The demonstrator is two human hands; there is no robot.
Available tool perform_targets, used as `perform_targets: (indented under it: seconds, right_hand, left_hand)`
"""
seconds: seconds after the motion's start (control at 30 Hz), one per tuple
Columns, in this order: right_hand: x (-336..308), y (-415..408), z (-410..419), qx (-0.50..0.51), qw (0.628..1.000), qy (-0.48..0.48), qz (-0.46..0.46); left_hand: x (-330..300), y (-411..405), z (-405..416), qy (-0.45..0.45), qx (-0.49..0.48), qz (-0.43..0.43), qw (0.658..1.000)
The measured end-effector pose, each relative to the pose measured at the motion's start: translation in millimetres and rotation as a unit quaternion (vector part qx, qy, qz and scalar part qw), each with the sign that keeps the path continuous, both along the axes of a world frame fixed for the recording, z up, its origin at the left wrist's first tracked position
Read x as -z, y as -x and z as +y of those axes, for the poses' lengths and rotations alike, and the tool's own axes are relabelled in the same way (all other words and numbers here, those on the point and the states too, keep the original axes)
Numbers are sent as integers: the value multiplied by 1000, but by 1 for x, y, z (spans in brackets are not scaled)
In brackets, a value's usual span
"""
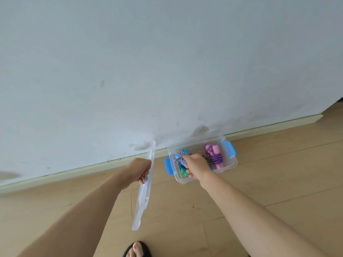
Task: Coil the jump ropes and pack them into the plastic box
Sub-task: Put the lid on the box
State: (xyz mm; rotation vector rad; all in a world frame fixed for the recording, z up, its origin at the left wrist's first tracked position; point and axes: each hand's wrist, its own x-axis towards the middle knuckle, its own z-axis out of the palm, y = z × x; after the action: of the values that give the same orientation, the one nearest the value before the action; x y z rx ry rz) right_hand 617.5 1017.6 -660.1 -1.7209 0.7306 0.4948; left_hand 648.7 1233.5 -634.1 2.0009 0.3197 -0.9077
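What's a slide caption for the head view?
Left hand holds lid aside; right hand sets coiled rope into plastic box.

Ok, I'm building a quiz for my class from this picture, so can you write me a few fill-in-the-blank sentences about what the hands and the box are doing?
1. The left hand holds the clear ____ beside the plastic box.
2. The right hand reaches ____ the box.
3. The coiled rope at the box's right end is ____ with pink handles.
4. The box's side latches are ____.

Missing words: lid; into; purple; blue
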Motion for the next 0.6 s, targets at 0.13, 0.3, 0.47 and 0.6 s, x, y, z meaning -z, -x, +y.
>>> perform_targets:
  seconds: [0.13,0.3,0.47,0.6]
  right_hand:
    - [-12,19,-16,65,995,-79,11]
    - [-26,41,-38,171,963,-205,46]
    - [-19,61,-58,213,909,-352,71]
    - [7,60,-71,351,871,-342,25]
  left_hand:
    - [-51,3,-28,52,46,11,998]
    - [-95,6,-64,137,134,20,981]
    - [-104,4,-97,233,151,53,959]
    - [-86,-2,-115,220,135,35,965]
